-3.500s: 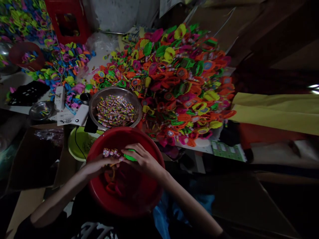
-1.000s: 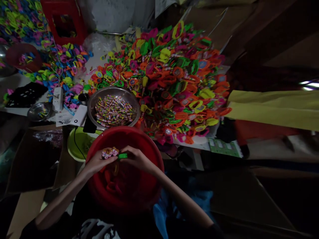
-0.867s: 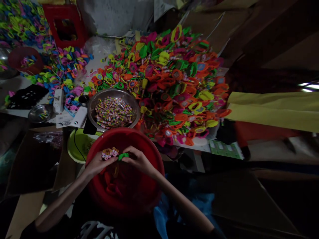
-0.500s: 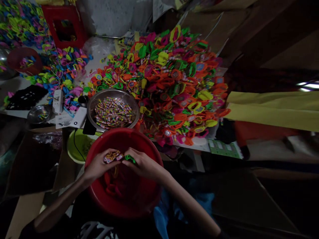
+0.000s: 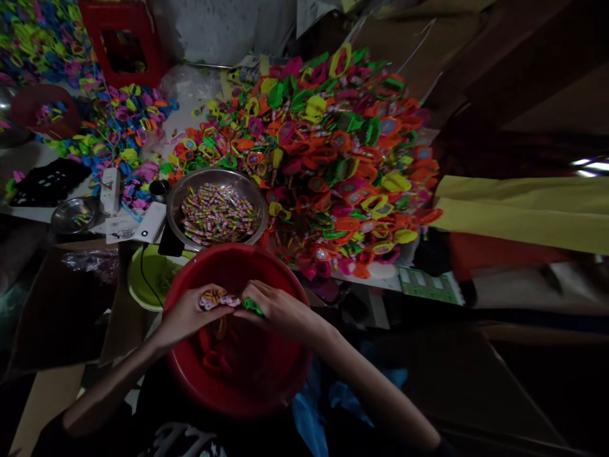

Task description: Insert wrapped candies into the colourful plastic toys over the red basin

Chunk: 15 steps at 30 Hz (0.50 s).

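Seemingly free room, though dim, inside red tub [image 5: 280, 355] at 5 o'clock, steel bowl [image 5: 228, 178] blocking 12, coloured pile [image 5: 352, 168] blocking 1

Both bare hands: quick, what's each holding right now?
Left hand: closed, holding small pink-and-yellow wrapped rolls.
Right hand: closed, holding a bright-green plastic piece.

Bunch of small printed rolls [image 5: 210, 298], pink-and-white with yellow-brown, clustered in left hand [image 5: 186, 312] above red basin [image 5: 273, 384]. One similar roll [image 5: 231, 301] sticks out sideways, roughly level, toward bright green plastic piece [image 5: 252, 306], small, tilted, partly hidden in right hand [image 5: 276, 310]; join unclear.
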Motion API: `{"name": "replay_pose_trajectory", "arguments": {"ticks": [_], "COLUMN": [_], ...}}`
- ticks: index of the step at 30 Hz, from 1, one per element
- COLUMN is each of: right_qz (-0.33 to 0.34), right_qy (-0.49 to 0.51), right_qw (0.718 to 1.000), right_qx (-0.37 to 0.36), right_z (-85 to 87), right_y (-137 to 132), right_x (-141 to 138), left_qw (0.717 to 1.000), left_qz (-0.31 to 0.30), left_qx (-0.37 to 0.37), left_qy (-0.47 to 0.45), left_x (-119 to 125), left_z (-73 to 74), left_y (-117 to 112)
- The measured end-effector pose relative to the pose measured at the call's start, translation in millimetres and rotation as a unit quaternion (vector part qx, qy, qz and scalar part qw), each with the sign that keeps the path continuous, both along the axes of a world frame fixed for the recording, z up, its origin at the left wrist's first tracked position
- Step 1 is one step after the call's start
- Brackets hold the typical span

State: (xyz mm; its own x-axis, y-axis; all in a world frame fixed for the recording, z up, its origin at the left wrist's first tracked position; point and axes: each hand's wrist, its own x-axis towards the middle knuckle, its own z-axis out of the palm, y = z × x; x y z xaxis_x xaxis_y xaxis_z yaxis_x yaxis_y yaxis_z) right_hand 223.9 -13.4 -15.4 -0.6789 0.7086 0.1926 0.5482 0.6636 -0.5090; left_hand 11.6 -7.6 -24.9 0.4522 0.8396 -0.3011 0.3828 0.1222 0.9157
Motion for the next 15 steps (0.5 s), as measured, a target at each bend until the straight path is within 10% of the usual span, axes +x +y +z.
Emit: {"name": "replay_pose_trajectory", "arguments": {"ticks": [15], "right_qz": [0.02], "right_qy": [-0.016], "right_qw": [0.999], "right_qx": [-0.036], "right_z": [-4.0], "right_y": [-7.3], "right_x": [-2.1], "left_qw": [0.992], "left_qz": [-0.109], "left_qx": [0.037], "left_qy": [0.042], "left_x": [-10.5], "left_z": [3.3], "left_y": [3.5]}}
